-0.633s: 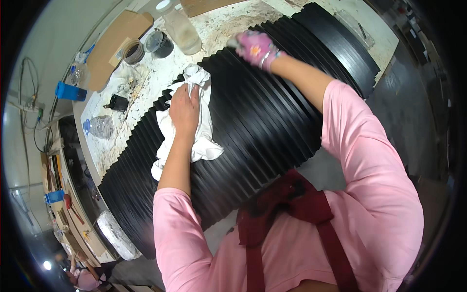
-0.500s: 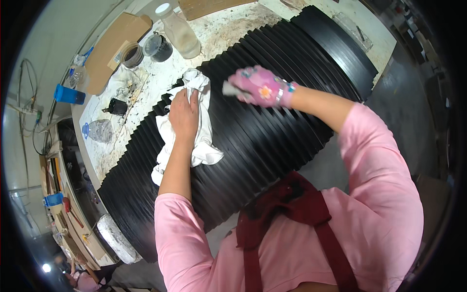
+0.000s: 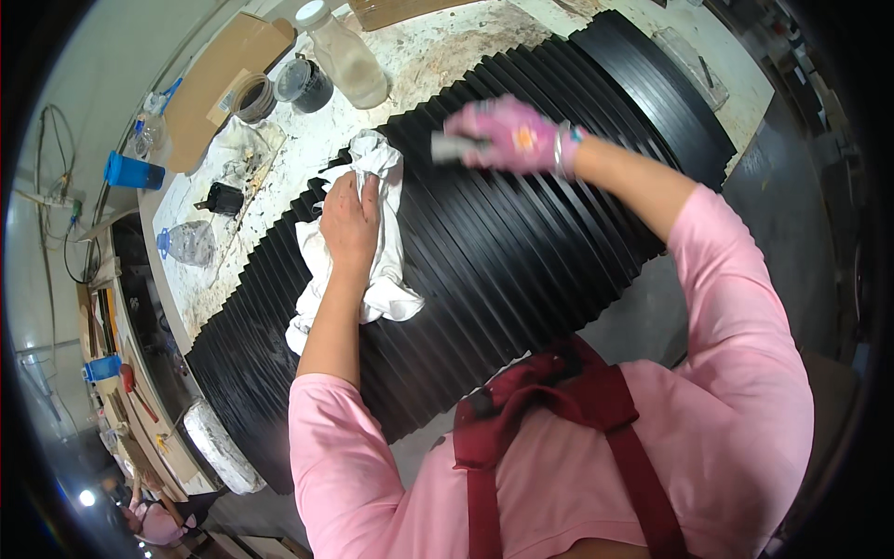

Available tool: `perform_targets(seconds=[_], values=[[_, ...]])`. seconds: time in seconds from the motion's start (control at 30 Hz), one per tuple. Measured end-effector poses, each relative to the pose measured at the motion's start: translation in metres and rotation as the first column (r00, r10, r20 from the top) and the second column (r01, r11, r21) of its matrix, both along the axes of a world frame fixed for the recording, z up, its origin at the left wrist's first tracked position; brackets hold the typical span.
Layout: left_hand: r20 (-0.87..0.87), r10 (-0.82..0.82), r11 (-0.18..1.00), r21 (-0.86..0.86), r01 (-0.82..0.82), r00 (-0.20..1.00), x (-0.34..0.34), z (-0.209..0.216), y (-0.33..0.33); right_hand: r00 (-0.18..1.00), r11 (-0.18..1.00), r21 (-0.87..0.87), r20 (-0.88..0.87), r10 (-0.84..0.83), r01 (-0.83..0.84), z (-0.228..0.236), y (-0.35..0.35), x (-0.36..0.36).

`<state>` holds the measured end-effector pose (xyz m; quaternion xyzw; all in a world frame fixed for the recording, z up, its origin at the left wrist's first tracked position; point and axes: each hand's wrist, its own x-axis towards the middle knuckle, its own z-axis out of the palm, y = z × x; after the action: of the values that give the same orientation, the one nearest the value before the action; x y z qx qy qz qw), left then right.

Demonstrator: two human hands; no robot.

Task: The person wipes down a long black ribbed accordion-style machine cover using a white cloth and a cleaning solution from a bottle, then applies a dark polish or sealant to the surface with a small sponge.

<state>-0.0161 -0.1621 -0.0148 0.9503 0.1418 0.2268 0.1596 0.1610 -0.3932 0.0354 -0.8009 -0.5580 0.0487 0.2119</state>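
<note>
A long black ribbed rubber bellows (image 3: 521,252) lies diagonally across the table in front of me. My left hand (image 3: 350,222), bare, grips a crumpled white cloth (image 3: 399,270) that rests on the ribs. In a pink flowered glove, my right hand (image 3: 510,138) is closed around a small whitish-grey piece (image 3: 453,147) just above or against the upper ribs. Motion blurs that piece, so I cannot tell its kind. The bellows ends at the far right in a smooth, wide black band (image 3: 652,79).
Along the far side of the stained white table (image 3: 447,47) stand a cloudy bottle (image 3: 349,61), a tub of black stuff (image 3: 305,86), a brown jar (image 3: 252,98) and a small black cup (image 3: 223,198). A clear plastic bottle (image 3: 189,244) lies left. Someone in pink (image 3: 158,522) is at lower left.
My right hand has moved a little farther from me and slightly right with the whitish piece. My left hand stays on the cloth in nearly the same place.
</note>
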Motion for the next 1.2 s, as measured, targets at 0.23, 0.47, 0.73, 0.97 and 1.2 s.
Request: perform_targets(seconds=[0.23, 0.47, 0.73, 0.97, 1.2], values=[[0.005, -0.03, 1.0, 0.009, 0.03, 1.0, 0.006, 0.003, -0.004, 0.982, 0.98, 0.074, 0.038, -0.187, 0.184, -0.028, 0.022, 0.041], [0.039, -0.016, 1.0, 0.019, 0.015, 0.999, 0.002, -0.002, 0.0, 0.959, 0.961, 0.022, -0.067, 0.276, -0.275, 0.001, -0.066, -0.054], [0.048, -0.015, 0.999, 0.029, 0.013, 0.999, 0.001, 0.001, 0.0, 0.979, 0.987, 0.158, 0.205, -0.002, -0.031, -0.013, -0.063, -0.051], [0.014, -0.031, 0.999, 0.03, 0.031, 0.999, 0.007, -0.003, -0.001, 0.995, 0.993, 0.103, 0.065, -0.071, 0.065, -0.01, -0.084, -0.04], [-0.026, 0.0, 1.0, 0.026, 0.001, 1.0, 0.002, 0.001, 0.0, 0.963, 0.999, -0.024, 0.269, 0.033, -0.027, 0.003, -0.097, -0.111]])
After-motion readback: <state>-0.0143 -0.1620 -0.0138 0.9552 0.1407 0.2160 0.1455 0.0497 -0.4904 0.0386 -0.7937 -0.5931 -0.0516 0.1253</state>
